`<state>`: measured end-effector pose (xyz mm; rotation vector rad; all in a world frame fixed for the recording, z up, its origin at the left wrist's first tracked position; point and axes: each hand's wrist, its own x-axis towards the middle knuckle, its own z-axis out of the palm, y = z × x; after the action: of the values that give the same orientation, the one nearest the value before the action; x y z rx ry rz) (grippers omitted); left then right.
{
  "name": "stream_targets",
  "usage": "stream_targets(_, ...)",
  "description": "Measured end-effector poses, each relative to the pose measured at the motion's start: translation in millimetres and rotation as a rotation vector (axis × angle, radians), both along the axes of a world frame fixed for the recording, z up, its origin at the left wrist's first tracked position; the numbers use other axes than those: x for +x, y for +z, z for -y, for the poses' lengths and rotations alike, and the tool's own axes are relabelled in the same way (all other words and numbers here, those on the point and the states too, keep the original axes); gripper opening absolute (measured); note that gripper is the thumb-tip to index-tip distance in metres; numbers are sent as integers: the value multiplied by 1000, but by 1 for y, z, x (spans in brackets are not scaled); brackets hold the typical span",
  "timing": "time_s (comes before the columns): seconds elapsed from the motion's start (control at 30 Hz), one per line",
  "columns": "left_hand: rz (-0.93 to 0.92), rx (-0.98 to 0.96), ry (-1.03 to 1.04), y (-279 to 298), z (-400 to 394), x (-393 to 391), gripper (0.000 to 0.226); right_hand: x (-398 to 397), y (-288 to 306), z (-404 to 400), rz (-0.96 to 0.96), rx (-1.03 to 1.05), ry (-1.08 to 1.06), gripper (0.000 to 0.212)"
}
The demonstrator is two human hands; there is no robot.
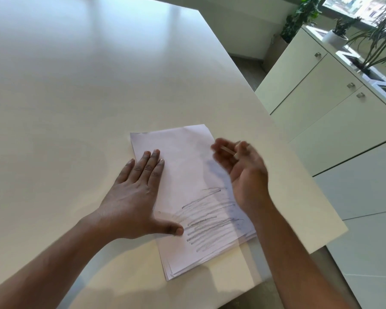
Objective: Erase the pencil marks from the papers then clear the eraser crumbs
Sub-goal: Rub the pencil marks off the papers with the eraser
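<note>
the stack of papers [187,175] lies on the white desk [76,85], a little turned, near the desk edge that is closest to the person. the top sheet carries pencil marks [210,221], many grey lines across its lower half, just beside the thumb of the left hand [134,197]. the upper half of the sheet looks almost clean, with only a faint grey shade.

the left hand lies flat on the left side of the papers. its fingers [153,161] are straight and close together and press on the sheet, the thumb is spread out and its tip touches the paper next to the marks.

the right hand [241,166] is above the right edge of the stack, raised, palm turned to the left, and it is blurred. its fingers are loosely curled, and between the thumb and the fingertips it holds a small pale piece, probably the eraser [228,150], though the blur makes this not sure. its shadow falls on the paper under it.

further to the right of the right hand, beyond the desk, stand white cabinets [321,97] with small metal knobs, and green plants [303,16] by the window.
</note>
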<state>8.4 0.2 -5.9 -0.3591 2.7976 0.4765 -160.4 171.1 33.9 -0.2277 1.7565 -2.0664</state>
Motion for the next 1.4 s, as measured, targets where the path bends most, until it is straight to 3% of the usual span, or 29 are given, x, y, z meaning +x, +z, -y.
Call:
stream_targets(0.1, 4, -6, 4, 0, -1, -1, 160, 36, -16, -10, -16, 149, 191, 21)
stream_targets(0.17, 2, -1, 4, 0, -1, -2, 160, 37, -32, -17, -83, 227, 72, 15)
stream_targets(0.23, -5, -3, 2, 0, -1, -1, 160, 24, -34, -22, -271, 328, -147, 6)
stream_targets(0.3, -15, 4, 4, -1, -1, -1, 160, 20, -25, -18, -320, 320, -192, 10)
stream_targets(0.4, -22, 7, 9, -1, -1, -1, 160, 44, -9, 5, 15, 44, 118, 17)
stream_targets(0.47, -12, -10, 1, -1, -1, -1, 160, 56, -7, 25, 246, 13, 308, 22)
stream_targets(0.53, -12, -9, 3, -2, -1, -2, 160, 44, -15, 35, 334, 31, 188, 20)
stream_targets(0.57, -14, -8, 5, -1, -1, -1, 161, 32, -19, 37, 239, 73, 39, 17)
stream_targets(0.63, -14, -3, 5, -1, -1, -1, 161, 8, -23, 31, -196, 322, -219, 11)
stream_targets(0.7, -17, -1, 4, -1, -1, -1, 161, -2, -26, 21, -474, 475, -263, 7)
stream_targets(0.87, -13, -14, -2, -2, 0, -1, 162, 32, -40, 15, -596, 647, 212, 29)
stream_targets(1.03, -10, -19, 0, -2, 0, -1, 161, 57, -43, 9, -847, 658, 262, 37)
stream_targets(1.2, 2, -15, 4, 1, -1, 0, 161, 65, -47, 8, -807, 583, 100, 32)
stream_targets(1.4, 10, -35, 5, 0, -2, -1, 156, 81, -53, 15, -977, 582, 148, 30)
